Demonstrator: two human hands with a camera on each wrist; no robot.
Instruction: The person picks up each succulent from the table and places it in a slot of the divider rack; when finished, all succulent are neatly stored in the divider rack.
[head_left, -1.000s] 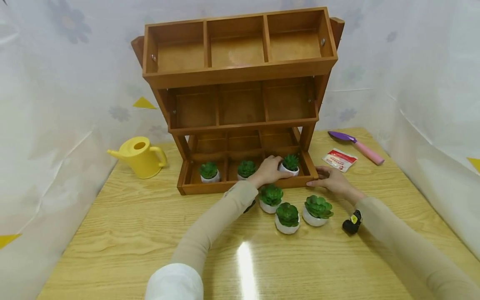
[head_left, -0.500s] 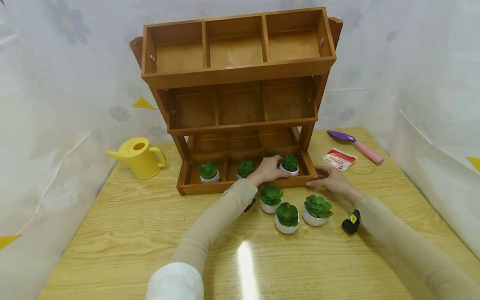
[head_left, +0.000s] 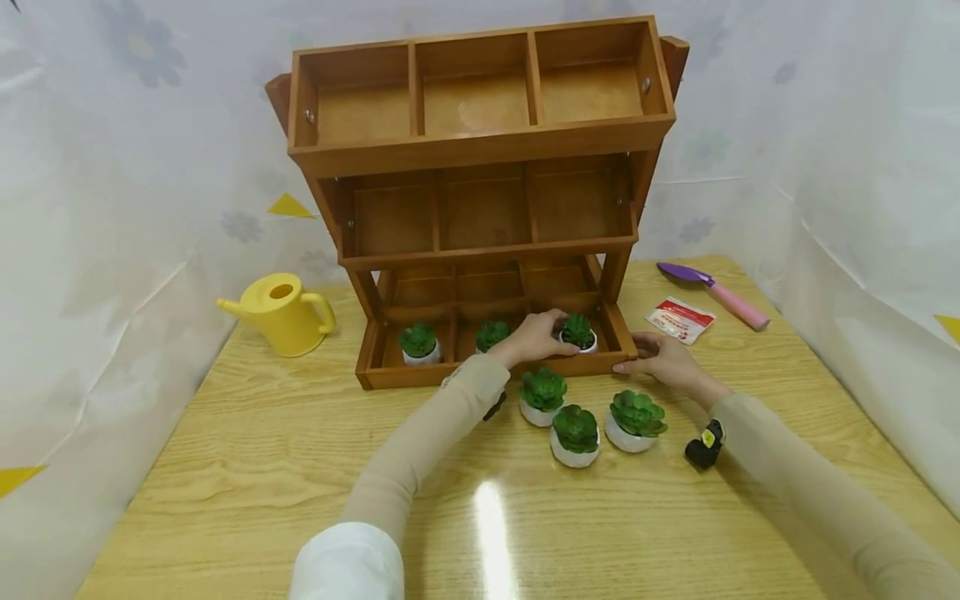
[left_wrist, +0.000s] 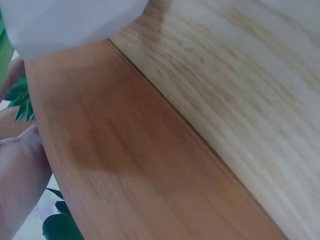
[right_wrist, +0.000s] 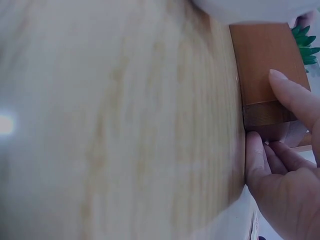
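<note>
Two hands (head_left: pixel 534 340), six potted plants (head_left: pixel 577 332), one rack (head_left: pixel 480 143)

No words or nos. can be read. The red & white packet (head_left: pixel 681 321) on the bench (head_left: pixel 225 467) has a row of tiny red marks on its white part, but they're too small & fuzzy to read. The black wrist cam (head_left: pixel 699 455) by the R sleeve (head_left: pixel 787 475) has a yellow patch, too blurry to tell if it's a sign.
</note>
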